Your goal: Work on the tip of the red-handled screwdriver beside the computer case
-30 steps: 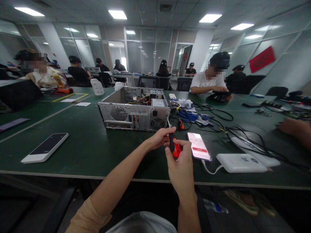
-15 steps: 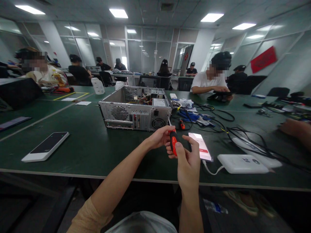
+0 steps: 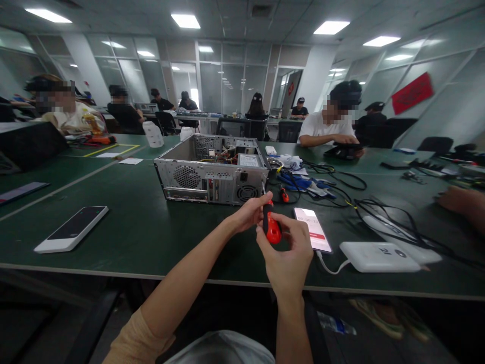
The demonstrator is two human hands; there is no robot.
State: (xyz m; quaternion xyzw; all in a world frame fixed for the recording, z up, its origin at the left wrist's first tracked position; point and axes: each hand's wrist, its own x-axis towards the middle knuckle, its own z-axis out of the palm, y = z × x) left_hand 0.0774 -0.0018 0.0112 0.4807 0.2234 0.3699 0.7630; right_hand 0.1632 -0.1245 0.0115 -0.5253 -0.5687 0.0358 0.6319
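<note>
A screwdriver with a red and black handle slants up and away from me, its shaft reaching the right edge of the computer case's back panel. My right hand grips the handle between thumb and fingers. Around the front of the screwdriver, near where shaft meets handle, my left hand is closed. The open-topped metal computer case lies on the green table, with cables and a drive visible inside. Whether the tip sits in a screw is too small to tell.
Right of the case lie a second red and black screwdriver, blue gloves and black cables. A lit phone is wired to a white power bank. A white device lies left. People sit around; another person's hand is at right.
My right hand has turned and closed its fingers round the screwdriver handle; before, its index finger was raised. My left hand has barely moved, and the case stays put.
</note>
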